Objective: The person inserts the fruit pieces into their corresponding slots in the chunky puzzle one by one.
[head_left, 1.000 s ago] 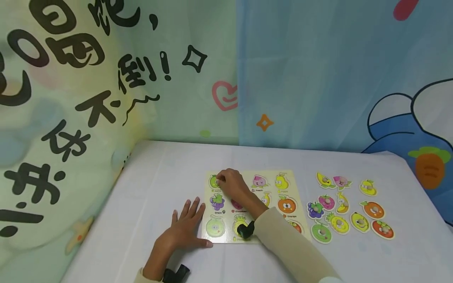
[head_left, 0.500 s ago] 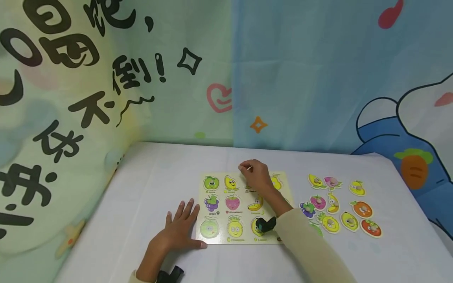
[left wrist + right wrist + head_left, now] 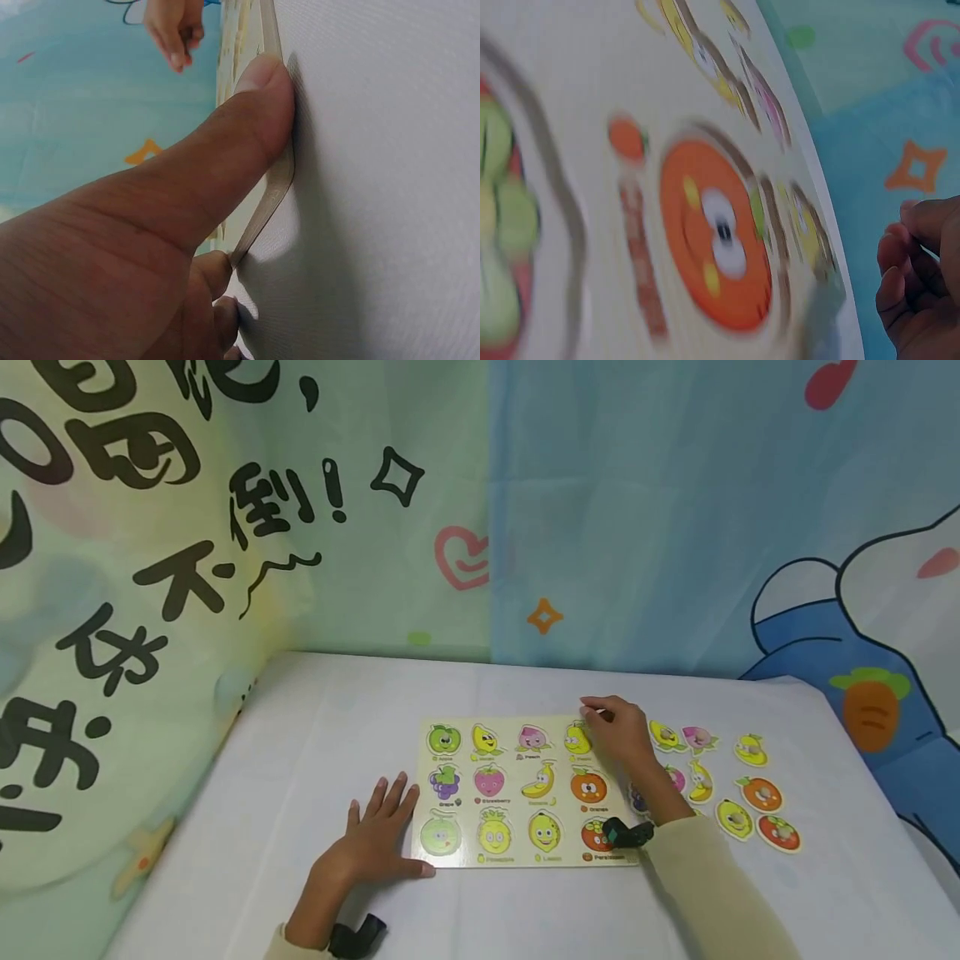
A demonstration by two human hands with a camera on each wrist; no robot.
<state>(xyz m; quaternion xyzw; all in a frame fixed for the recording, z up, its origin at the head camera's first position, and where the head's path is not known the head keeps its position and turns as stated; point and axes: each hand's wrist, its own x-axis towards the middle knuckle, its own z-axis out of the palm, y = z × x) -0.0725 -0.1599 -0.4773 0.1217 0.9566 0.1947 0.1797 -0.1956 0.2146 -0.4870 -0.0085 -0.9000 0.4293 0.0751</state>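
A cream fruit puzzle board (image 3: 511, 858) with several fruit pictures lies on the white table. My left hand (image 3: 378, 843) is spread flat at its near left corner. In the left wrist view its thumb (image 3: 262, 90) rests on the board's edge. My right hand (image 3: 622, 731) is over the board's far right corner, by the pear picture (image 3: 577, 739). In the right wrist view its fingers (image 3: 892, 289) are loosely bent, thumb near the index finger, with nothing between them. The apple picture (image 3: 444, 740) is at the board's far left.
Loose fruit pieces lie right of the board, among them an orange (image 3: 761, 794), a lemon (image 3: 734, 820), a persimmon (image 3: 779, 832), a banana (image 3: 701, 782) and a peach (image 3: 699, 739). My right forearm hides some of them. A printed curtain (image 3: 645, 527) stands behind the table.
My right hand has moved right along the board's far edge, from the apple picture past the peach to the pear. The left hand has stayed at the corner.
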